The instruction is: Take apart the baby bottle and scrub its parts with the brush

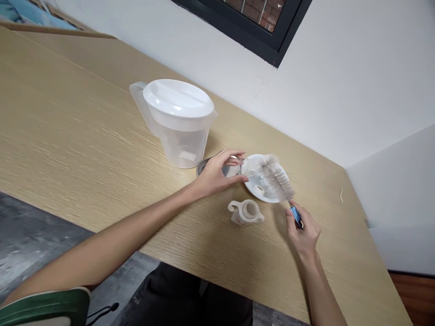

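My left hand (220, 170) pinches a small clear cup-shaped piece (243, 167) between thumb and fingers, above the rim of a white bowl (260, 194). My right hand (303, 231) is closed round the blue handle of a bottle brush (277, 179). The brush's pale bristles slant up over the bowl, close to the clear piece but seemingly apart from it. Below the hands, a small baby bottle (245, 213) with two side handles stands uncapped on the table. A grey round dish (201, 168) is partly covered by my left hand.
A translucent pitcher (181, 136) with a white lid (180, 97) stands behind my left hand. Small pale pieces lie in the bowl. A thin white strip (341, 195) rests at the right of the wooden table (84, 131). A wall runs along the back.
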A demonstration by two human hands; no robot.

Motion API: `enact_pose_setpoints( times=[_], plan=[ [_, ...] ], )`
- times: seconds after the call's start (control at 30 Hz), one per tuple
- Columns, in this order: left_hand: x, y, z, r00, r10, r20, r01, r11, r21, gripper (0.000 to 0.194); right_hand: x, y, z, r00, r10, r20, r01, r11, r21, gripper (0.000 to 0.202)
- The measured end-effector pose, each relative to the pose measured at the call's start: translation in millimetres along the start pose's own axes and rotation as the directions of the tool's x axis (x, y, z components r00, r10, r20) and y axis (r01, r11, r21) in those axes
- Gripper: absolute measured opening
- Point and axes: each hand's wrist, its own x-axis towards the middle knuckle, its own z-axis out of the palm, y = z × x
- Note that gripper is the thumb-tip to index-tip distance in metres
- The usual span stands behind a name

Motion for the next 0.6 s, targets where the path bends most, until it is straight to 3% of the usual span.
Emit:
enact_pose_setpoints(
  times=[0.33, 0.6],
  plan=[
    [-0.8, 6.9, 0.7, 0.998, -0.036, -0.042, 0.035, 0.999, -0.018, 0.061, 1.3, -2.9, 0.9, 1.0, 0.008, 0.013, -0.008, 1.0, 0.013, 0.025],
    [-2.5, 7.9, 3.7, 0.996, -0.07, -0.062, 0.061, 0.988, -0.142, 0.059, 2.0, -2.5, 1.1, 1.0, -0.005, 0.019, 0.004, 0.999, 0.037, 0.026]
  ],
)
